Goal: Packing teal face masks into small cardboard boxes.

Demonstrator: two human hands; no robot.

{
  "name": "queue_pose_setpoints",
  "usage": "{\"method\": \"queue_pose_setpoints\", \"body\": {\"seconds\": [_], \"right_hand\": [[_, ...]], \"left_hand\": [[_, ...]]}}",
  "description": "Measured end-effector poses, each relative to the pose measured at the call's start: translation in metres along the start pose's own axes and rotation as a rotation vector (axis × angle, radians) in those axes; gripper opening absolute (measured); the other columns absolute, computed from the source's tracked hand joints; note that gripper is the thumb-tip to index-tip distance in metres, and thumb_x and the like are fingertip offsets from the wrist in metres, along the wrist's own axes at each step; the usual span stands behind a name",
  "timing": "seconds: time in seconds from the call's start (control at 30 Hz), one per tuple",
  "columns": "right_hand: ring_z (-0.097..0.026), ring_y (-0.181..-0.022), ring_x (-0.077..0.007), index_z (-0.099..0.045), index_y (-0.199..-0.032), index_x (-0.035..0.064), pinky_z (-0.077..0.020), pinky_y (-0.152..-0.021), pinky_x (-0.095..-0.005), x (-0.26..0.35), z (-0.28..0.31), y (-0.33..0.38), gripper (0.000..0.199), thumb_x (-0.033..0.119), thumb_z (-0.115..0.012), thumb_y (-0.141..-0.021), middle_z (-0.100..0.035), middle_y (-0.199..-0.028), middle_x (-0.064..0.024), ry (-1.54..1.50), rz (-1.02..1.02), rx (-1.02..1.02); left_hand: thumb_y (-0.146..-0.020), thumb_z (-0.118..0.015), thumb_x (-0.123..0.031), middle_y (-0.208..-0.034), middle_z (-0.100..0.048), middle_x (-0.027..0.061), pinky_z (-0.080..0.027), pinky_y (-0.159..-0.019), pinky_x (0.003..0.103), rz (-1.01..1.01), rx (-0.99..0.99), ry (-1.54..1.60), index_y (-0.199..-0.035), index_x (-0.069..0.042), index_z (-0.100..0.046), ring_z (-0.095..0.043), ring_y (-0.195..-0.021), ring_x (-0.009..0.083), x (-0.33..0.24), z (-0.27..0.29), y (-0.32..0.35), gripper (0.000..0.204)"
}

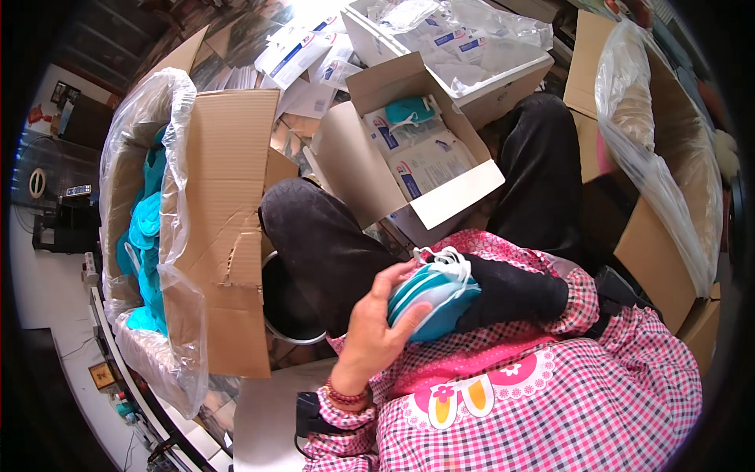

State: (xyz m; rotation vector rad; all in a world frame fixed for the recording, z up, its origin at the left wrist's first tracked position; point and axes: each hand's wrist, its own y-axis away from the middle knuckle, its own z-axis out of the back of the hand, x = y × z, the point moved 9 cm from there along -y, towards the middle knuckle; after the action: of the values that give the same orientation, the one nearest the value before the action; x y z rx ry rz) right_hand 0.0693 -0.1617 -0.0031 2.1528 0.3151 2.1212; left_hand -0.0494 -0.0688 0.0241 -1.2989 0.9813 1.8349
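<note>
My left hand (376, 326) is closed round the left side of a small stack of teal face masks (440, 311), its thumb across the front and fingers behind. White ear loops (448, 263) stick up from the top of the stack. My right hand (480, 299), covered in black, meets the stack's right side; its fingers are hidden, so its grip cannot be made out. Past my knees stands an open carton (354, 169) with white printed packets (429, 161) inside. One folded teal mask (410, 112) lies on these packets.
At left, a large cardboard box (228, 197) lined with clear plastic holds a heap of teal masks (145, 228). Another plastic-lined box (586, 71) stands at right. A white foam box (503, 82) of packets is at the back, beside loose packets (295, 55). A dark round bin (291, 303) stands near my left knee.
</note>
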Motion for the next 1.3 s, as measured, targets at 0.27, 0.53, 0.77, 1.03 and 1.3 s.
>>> {"method": "queue_pose_setpoints", "body": {"seconds": [0.27,0.53,0.77,1.03,1.3], "right_hand": [[-0.060,-0.122,-0.0303,-0.040,-0.148,0.0081,-0.0476,-0.103,-0.0400,0.013,0.024,0.026,0.086,0.025,-0.086,-0.077,-0.060,-0.134,-0.0176,0.221,-0.143,-0.078],[-0.067,-0.107,-0.0241,-0.049,-0.143,0.0076,-0.0554,-0.088,-0.0364,0.102,0.072,0.019,0.080,0.011,-0.086,-0.072,-0.065,-0.123,-0.0123,0.582,0.047,-0.399],[-0.070,-0.087,-0.0320,-0.059,-0.133,0.0157,-0.0556,-0.072,-0.0405,0.075,0.019,-0.010,0.054,0.030,-0.076,-0.084,-0.071,-0.104,-0.0116,0.887,0.138,0.131],[-0.069,-0.079,-0.0311,-0.068,-0.115,0.0147,-0.0537,-0.067,-0.0412,0.051,0.027,0.005,0.031,0.018,-0.072,-0.084,-0.071,-0.093,-0.0096,0.798,0.221,-0.080],[-0.068,-0.078,-0.0286,-0.063,-0.128,0.0185,-0.0534,-0.067,-0.0398,0.045,0.033,0.004,0.050,0.017,-0.075,-0.079,-0.071,-0.099,-0.0092,1.047,0.115,-0.370]], "left_hand": [[-0.093,-0.063,-0.045,-0.111,-0.067,0.0199,-0.049,-0.091,0.035,-0.056,-0.042,0.184,-0.134,0.002,-0.049,-0.067,-0.103,0.0294,0.014,-0.007,0.014,0.064],[-0.090,-0.065,-0.001,-0.087,-0.069,0.0065,-0.050,-0.073,0.026,-0.096,-0.118,-0.114,-0.114,-0.001,-0.064,-0.064,-0.078,0.0119,-0.012,-0.004,0.006,0.024],[-0.091,-0.063,0.002,-0.085,-0.067,0.0031,-0.046,-0.071,0.022,-0.081,-0.009,-0.060,-0.112,-0.001,-0.065,-0.058,-0.077,0.0076,-0.023,-0.002,-0.005,0.020],[-0.086,-0.057,-0.001,-0.089,-0.063,0.0119,-0.050,-0.073,0.037,-0.159,-0.052,-0.424,-0.107,-0.003,-0.060,-0.064,-0.080,0.0295,-0.025,0.008,-0.013,0.022],[-0.089,-0.051,-0.009,-0.093,-0.063,0.0173,-0.051,-0.077,0.045,-0.131,-0.134,-0.575,-0.102,-0.001,-0.059,-0.062,-0.087,0.0365,-0.022,-0.016,-0.029,0.017]]}}
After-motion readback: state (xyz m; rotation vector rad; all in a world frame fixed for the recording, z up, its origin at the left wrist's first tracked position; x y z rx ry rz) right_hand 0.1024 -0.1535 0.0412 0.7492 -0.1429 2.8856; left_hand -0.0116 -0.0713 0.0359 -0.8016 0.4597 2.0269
